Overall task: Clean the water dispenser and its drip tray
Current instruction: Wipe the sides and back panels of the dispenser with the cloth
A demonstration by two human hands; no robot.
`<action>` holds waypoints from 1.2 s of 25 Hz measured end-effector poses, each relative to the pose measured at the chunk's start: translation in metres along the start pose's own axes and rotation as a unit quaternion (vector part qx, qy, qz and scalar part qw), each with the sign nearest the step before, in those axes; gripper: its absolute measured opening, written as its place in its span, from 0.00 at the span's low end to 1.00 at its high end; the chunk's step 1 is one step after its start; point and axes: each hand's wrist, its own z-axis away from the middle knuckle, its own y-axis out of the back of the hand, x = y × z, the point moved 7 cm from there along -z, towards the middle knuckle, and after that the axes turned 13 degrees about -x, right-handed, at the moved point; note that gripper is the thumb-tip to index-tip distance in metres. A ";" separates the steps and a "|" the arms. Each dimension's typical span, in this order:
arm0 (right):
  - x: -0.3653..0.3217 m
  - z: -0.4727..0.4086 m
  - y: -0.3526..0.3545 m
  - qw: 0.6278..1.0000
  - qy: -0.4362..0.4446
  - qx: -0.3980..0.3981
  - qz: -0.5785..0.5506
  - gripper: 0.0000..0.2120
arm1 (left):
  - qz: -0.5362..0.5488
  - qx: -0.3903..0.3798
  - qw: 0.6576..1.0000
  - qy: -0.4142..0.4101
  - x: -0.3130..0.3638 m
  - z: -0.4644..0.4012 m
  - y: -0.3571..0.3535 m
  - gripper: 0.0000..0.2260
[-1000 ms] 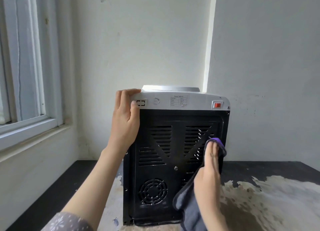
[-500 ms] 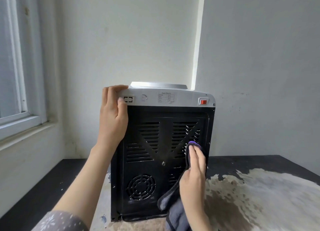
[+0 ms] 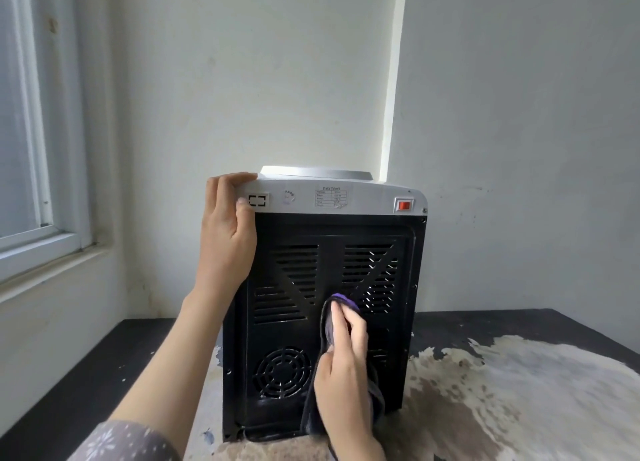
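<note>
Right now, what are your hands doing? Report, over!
Left hand grips dispenser top corner. Right hand presses purple cloth flat on the black back panel. Nothing in the way.

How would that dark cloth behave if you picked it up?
Probably floppy: the cloth drapes and hangs below the right hand pressing it on the dispenser. Likely light and soft, since it folds around the fingers.
</note>
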 end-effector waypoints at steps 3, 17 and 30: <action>0.038 -0.005 0.025 0.997 -0.052 0.063 -0.007 0.29 | 0.003 -0.009 1.000 -0.002 0.000 0.000 -0.001 0.17; 0.006 0.007 0.002 0.998 0.037 -0.036 0.032 0.31 | 0.020 -0.019 1.000 0.010 -0.002 0.000 -0.001 0.17; -0.080 -0.002 -0.063 0.991 0.096 -0.020 0.089 0.27 | 0.034 -0.066 0.997 0.011 -0.007 -0.003 0.005 0.18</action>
